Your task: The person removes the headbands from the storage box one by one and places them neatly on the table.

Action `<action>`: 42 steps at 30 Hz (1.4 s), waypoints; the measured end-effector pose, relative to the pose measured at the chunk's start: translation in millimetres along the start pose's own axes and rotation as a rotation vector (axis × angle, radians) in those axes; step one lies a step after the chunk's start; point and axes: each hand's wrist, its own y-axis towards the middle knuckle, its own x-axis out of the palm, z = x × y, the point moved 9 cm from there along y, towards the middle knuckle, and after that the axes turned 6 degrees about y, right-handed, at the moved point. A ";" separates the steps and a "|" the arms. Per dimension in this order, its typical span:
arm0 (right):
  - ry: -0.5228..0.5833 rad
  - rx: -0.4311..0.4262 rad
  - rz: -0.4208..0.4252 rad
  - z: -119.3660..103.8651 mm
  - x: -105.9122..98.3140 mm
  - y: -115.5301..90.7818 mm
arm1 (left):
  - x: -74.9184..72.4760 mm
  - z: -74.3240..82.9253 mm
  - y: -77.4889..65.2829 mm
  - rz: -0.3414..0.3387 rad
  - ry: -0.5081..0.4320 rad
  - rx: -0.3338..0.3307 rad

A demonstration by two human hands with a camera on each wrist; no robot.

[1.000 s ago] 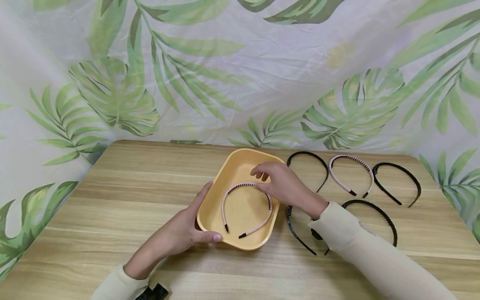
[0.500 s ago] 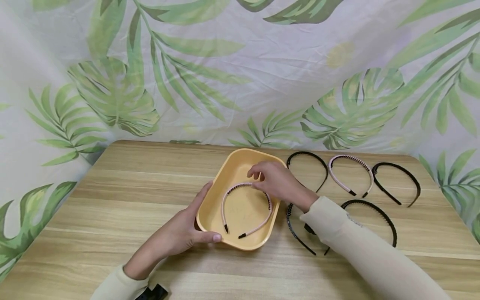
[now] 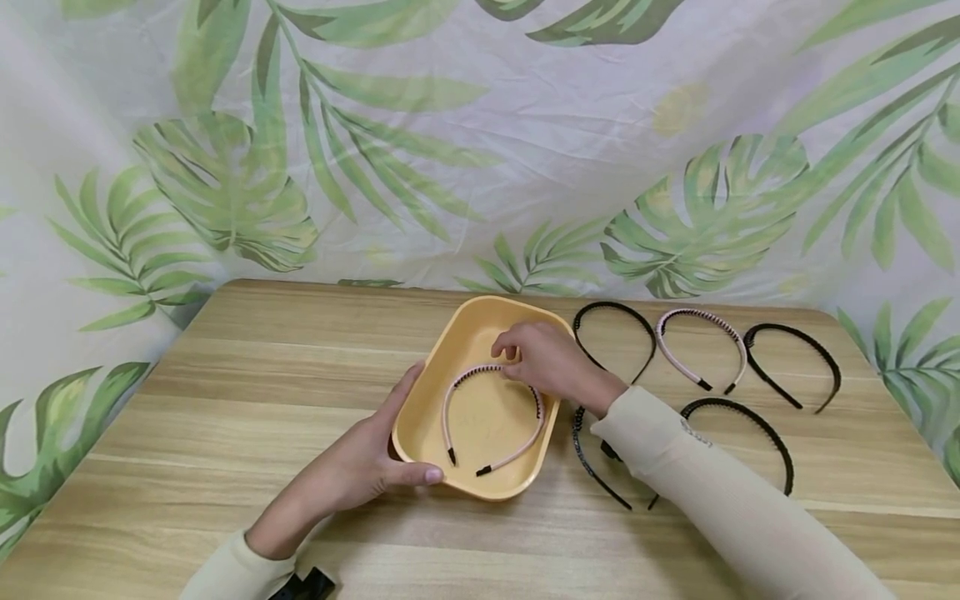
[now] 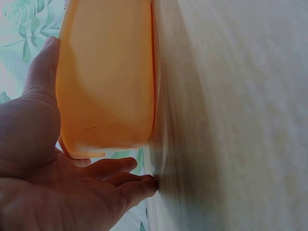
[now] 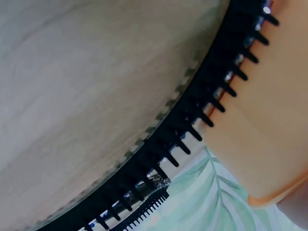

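A yellow plastic basin [image 3: 489, 492] stands at a slant on the table, and a pink headband [image 3: 447, 417] with black teeth and black tips lies inside it. My left hand [image 3: 367, 462] grips the basin's near left corner, thumb at the front rim and fingers along the left side. The left wrist view shows this hand [image 4: 72, 192] beside the basin wall [image 4: 108, 72]. Over the basin's right side, my right hand [image 3: 547, 358] pinches the pink headband's top curve between thumb and forefinger, its other fingers bent. The pinched stretch of band is hidden behind the hand.
Right of the basin lie a black headband [image 3: 613, 306], another pink headband [image 3: 678, 364], a black one [image 3: 813, 343], a larger black one [image 3: 780, 437] and a patterned dark one [image 3: 592, 471], partly under the right arm. A leaf-print cloth [image 3: 420, 167] hangs behind the wooden table [image 3: 285, 350].
My right hand and forearm have shifted slightly left along the pink headband's top curve. The basin, the headband in it and my left hand stay in place.
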 end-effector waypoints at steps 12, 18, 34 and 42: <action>-0.037 0.015 -0.047 3.9 3.7 1.0 | -0.1 -0.5 0.6 0.008 0.022 0.002; -0.034 0.027 -0.071 4.5 4.9 1.3 | 0.7 0.8 -0.1 -0.007 0.007 0.001; -0.073 0.011 -0.073 1.7 4.1 0.9 | 0.7 3.4 -0.4 -0.014 -0.009 0.017; -0.075 -0.006 -0.067 2.0 5.7 0.9 | -0.5 0.9 -0.3 0.004 0.029 0.000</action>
